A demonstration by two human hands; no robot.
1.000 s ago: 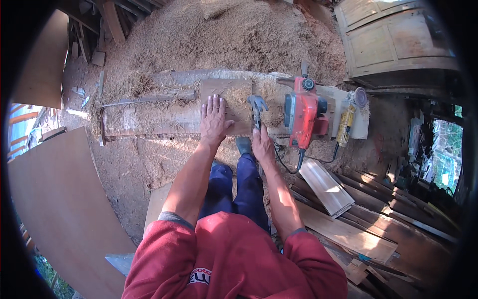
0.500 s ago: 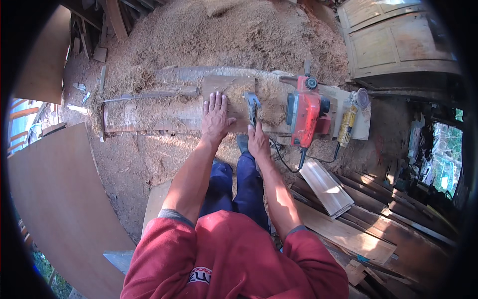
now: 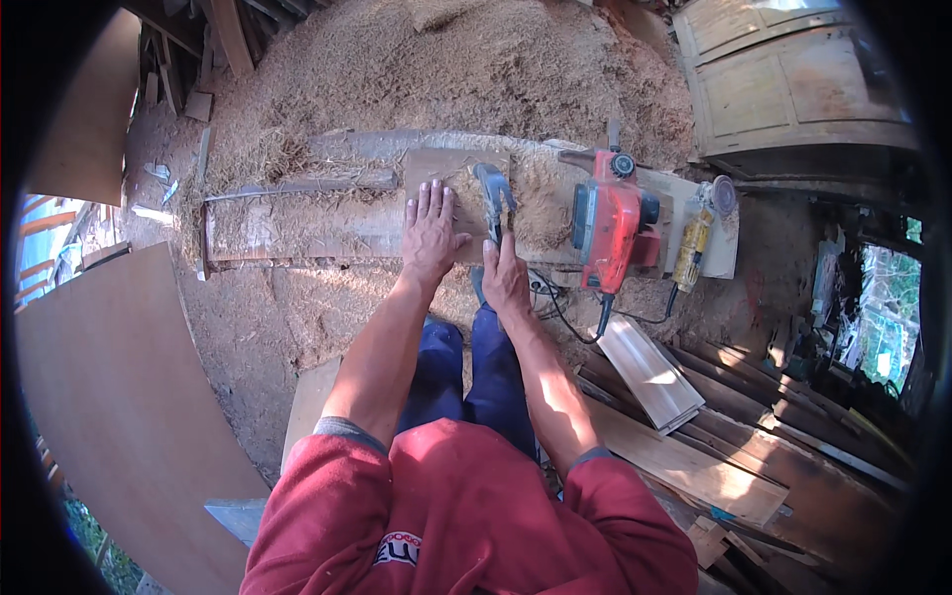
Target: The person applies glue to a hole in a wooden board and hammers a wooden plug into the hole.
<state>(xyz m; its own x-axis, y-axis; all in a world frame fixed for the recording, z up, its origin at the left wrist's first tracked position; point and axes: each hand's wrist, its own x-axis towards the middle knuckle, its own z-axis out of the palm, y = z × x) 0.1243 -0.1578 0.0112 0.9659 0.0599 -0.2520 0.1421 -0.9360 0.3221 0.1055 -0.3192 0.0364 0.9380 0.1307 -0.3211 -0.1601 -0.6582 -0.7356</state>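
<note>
My left hand (image 3: 429, 230) lies flat with fingers stretched on a brown wooden board (image 3: 428, 167), which rests across a long, shaving-covered workbench (image 3: 307, 226). Just to its right, my right hand (image 3: 507, 276) is wrapped round the handle of a claw hammer (image 3: 491, 186). The hammer's head is over the right part of the board; whether it touches the wood I cannot tell. A red electric planer (image 3: 617, 220) sits on the bench to the right of the hammer. Beyond it lies a yellow angle grinder (image 3: 694, 248).
Sawdust and shavings (image 3: 476, 74) are heaped behind the bench. A wooden cabinet (image 3: 793, 84) stands at the far right. Planks (image 3: 684, 451) and a pale panel (image 3: 650, 372) lie at the lower right. Power cords (image 3: 570, 325) hang near my right forearm. A large sheet (image 3: 124, 397) leans at the left.
The hammer's head has moved slightly left and away from me, onto the board. My right hand has shifted a little left and nearer to me. My left hand has stayed in place.
</note>
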